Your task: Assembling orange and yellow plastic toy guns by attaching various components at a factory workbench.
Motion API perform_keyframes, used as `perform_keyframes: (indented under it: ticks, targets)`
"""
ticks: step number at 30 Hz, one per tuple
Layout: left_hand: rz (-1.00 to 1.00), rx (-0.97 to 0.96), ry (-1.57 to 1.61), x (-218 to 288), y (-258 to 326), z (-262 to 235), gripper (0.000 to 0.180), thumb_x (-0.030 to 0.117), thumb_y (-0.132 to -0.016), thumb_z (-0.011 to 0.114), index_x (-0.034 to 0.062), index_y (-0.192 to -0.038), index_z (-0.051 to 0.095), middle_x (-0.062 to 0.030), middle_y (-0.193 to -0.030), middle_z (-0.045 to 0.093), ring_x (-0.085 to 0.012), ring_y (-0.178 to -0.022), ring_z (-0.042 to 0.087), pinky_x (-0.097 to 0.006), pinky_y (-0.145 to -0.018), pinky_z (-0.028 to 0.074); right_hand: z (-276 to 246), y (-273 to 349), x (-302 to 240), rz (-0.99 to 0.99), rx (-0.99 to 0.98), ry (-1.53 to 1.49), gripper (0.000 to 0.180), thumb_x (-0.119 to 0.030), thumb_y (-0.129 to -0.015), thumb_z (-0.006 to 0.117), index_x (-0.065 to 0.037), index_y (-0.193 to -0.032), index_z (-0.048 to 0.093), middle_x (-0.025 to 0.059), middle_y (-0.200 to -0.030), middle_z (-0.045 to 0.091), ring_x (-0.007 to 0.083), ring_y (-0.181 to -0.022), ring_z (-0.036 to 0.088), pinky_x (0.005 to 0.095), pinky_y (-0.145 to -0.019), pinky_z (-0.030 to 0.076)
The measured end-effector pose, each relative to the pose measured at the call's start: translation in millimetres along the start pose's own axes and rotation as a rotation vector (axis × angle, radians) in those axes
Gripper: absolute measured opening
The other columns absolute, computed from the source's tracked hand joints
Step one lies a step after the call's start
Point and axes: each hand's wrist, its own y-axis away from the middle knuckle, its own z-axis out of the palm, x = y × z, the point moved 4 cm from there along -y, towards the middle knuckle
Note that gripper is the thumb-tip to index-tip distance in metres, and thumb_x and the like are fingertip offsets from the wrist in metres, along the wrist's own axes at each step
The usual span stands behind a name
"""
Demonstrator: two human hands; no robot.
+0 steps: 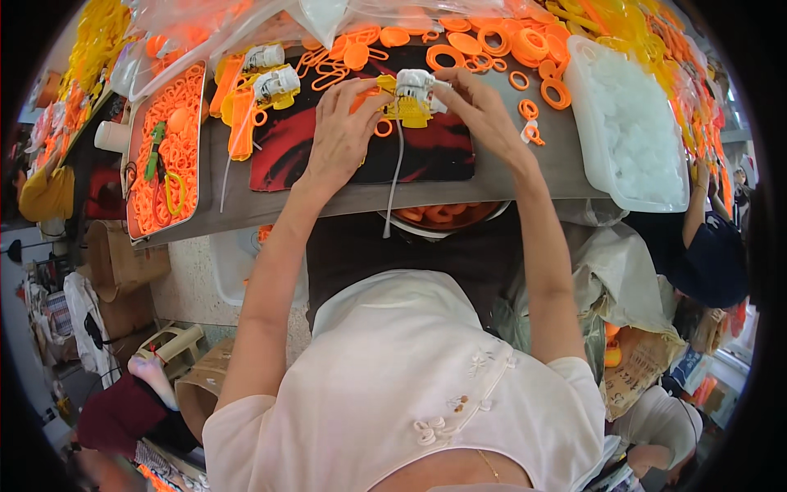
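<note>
Over the dark red-and-black board point(279, 156), a yellow plastic toy part with a white mechanism point(413, 86) is held between both hands. From it a pale cord point(397, 164) hangs down past the table's front edge. My left hand point(340, 131) has its fingers closed around the yellow side of the assembly. My right hand point(479, 111) pinches the white mechanism from the right. Similar yellow-and-orange assemblies with white mechanisms point(277, 84) lie left of the board, one with a cord trailing. The fingertips partly hide the held piece.
An orange-filled tray point(199, 139), with green-handled cutters point(153, 152) on top, lies left. Orange rings point(529, 49) and hooks point(332, 66) are strewn behind the board. A white tub point(668, 176) of translucent pieces stands right. A bowl point(488, 220) sits below the table edge. Other people work on both sides.
</note>
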Motion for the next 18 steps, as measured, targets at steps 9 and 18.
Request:
perform_keyframes:
  ticks: [9, 18]
  targets:
    - [0.063, -0.078, 0.04, -4.6, -5.8, -6.4, 0.031, 0.003, -0.082, 0.059, 0.0124, -0.111, 0.065, -0.0109, -0.126, 0.055, -0.0321, -0.122, 0.049, -0.043, -0.104, 0.038, 23.6, 2.3, 11.4, 0.263, 0.216, -0.211, 0.033, -0.034, -0.1, 0.056, -0.001, -0.099, 0.06, 0.0015, -0.074, 0.058, 0.0066, -0.062, 0.049, 0.0243, -0.058, 0.041]
    - [0.217, -0.026, -0.047, 22.0, -52.2, -15.7, 0.05, 0.008, -0.08, 0.067, 0.0098, -0.129, 0.055, -0.009, -0.118, 0.063, -0.0256, -0.11, 0.059, -0.038, -0.1, 0.043, 16.9, -1.4, -19.0, 0.144, 0.231, 0.087, 0.037, -0.035, -0.098, 0.058, 0.002, -0.097, 0.061, 0.0076, -0.074, 0.061, 0.0159, -0.067, 0.055, 0.0282, -0.061, 0.043]
